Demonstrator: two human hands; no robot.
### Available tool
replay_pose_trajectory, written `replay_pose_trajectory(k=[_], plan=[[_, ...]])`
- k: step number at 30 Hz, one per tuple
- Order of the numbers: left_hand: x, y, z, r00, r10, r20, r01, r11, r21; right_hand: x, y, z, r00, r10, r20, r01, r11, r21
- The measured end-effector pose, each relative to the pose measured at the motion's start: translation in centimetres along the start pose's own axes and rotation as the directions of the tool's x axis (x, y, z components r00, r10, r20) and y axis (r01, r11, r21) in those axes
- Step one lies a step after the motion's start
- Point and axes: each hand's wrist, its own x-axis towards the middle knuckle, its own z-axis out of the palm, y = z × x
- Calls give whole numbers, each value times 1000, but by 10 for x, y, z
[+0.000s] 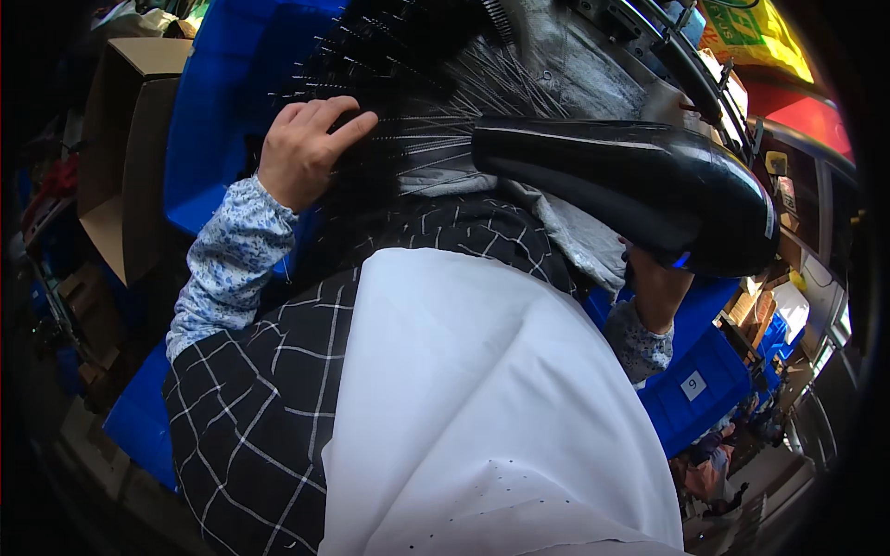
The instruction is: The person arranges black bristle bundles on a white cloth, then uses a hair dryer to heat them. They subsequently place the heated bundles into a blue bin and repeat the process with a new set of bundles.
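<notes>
Many thin twisted-wire brushes (426,142) fan out in front of me, their bright stems running into a dark mass of black bristles (399,56). At the left side of this bundle is my left hand (308,148), fingers stretched forward and thumb apart, gripping nothing that shows. Whether its fingertips touch the bristles I cannot tell. On the right, my right hand (656,285) is closed around the handle of a black hair dryer (621,181). The dryer's body hides most of that hand. Its nozzle points left, right over the wire stems.
Blue plastic bins (199,139) stand at the left and a numbered one (695,389) at the right. An open cardboard box (125,176) is far left. Worn grey cloth (589,65) lies beneath a dark metal machine frame (691,56). White cloth (473,371) covers my lap.
</notes>
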Motion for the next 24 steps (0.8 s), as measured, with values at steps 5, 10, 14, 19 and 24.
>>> replay_pose_trajectory(k=[5, 10, 14, 19, 24], plan=[[43, -60, -1, 992, -125, 16, 120, 892, -435, -11, 2, 3, 997, -72, 32, 78, 962, -261], [52, -54, -21, 989, -114, 97, 140, 931, -338, -24, -2, -10, 992, 21, 122, -74, 892, 446], [17, -48, -33, 925, -371, 83, 380, 889, -254, -32, 11, -23, 991, 19, 130, -71, 912, 405], [-37, -16, -48, 779, -616, 120, 605, 686, -405, -34, 13, -28, 994, 9, 110, -56, 899, 435], [-67, 44, -43, 601, -451, 659, 715, 673, -191, -23, 5, -21, 987, 6, 158, -71, 909, 410]])
